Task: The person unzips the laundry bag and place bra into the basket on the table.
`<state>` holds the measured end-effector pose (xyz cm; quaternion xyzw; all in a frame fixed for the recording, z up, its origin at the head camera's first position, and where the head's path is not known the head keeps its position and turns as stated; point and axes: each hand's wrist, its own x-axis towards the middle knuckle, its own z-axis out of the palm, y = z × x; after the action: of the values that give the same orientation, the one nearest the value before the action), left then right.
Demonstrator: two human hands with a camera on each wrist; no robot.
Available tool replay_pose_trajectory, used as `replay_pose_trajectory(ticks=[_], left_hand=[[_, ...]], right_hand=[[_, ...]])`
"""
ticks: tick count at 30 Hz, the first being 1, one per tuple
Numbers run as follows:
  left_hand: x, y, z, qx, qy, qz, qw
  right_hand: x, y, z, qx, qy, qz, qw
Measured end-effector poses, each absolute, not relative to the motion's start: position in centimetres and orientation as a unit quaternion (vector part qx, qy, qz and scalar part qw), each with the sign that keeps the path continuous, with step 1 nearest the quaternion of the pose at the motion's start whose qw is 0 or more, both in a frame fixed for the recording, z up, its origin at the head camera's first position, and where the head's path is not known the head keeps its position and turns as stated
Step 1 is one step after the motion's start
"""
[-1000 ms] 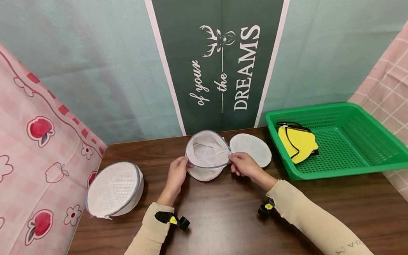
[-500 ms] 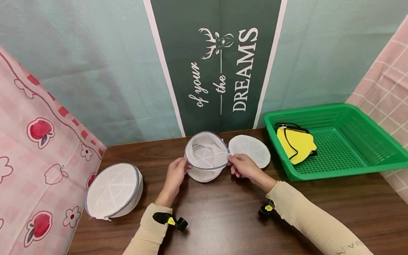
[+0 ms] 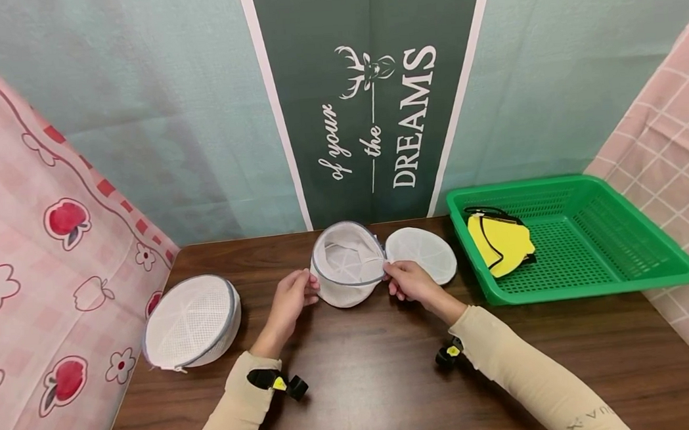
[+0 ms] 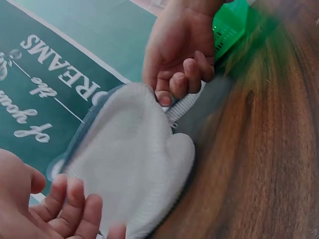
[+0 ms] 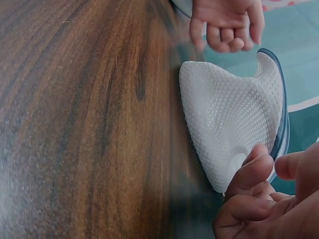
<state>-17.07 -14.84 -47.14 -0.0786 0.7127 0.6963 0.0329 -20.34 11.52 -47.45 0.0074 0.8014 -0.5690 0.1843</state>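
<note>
A white mesh laundry bag (image 3: 349, 295) with a blue-grey zipper rim stands at the table's back middle, its mouth open. Its round mesh lid (image 3: 422, 256) lies flat to the right. At the right side of the rim, my right hand (image 3: 410, 280) pinches the edge between thumb and forefinger. My left hand (image 3: 290, 300) is just left of the bag with fingers loosely bent and thumb apart. In the right wrist view, a small gap shows between the left hand (image 5: 227, 25) and the mesh. The zipper pull is hidden by the right fingers.
A second white mesh bag (image 3: 191, 321), zipped, sits at the table's left. On the right stands a green plastic basket (image 3: 598, 288) holding a yellow piece with black straps (image 3: 502, 243). Fabric curtains close off the back and both sides of the brown wooden table (image 3: 367, 384).
My left hand has let go of the bag's left rim and moved slightly left and down. The right hand keeps its pinch at the rim, almost unmoved.
</note>
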Motion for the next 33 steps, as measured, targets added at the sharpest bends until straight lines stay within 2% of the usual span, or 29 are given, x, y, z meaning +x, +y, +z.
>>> replay_pose_trajectory(ticks=[12,21,33], left_hand=[[-13.5,-16.2,-43.4,-0.032,0.728,0.681,0.074],[-11.9,-17.5,-40.7,0.040,0.757,0.645,0.099],[-10.4,-20.5,-39.3,0.100,0.809,0.574,0.080]], right_hand=[[-20.5,11.6,-47.8,0.010,0.801,-0.570,0.184],[-20.7,11.6,-48.1,0.009,0.805,-0.564,0.182],[-20.5,11.5,-48.1,0.009,0.805,-0.565,0.181]])
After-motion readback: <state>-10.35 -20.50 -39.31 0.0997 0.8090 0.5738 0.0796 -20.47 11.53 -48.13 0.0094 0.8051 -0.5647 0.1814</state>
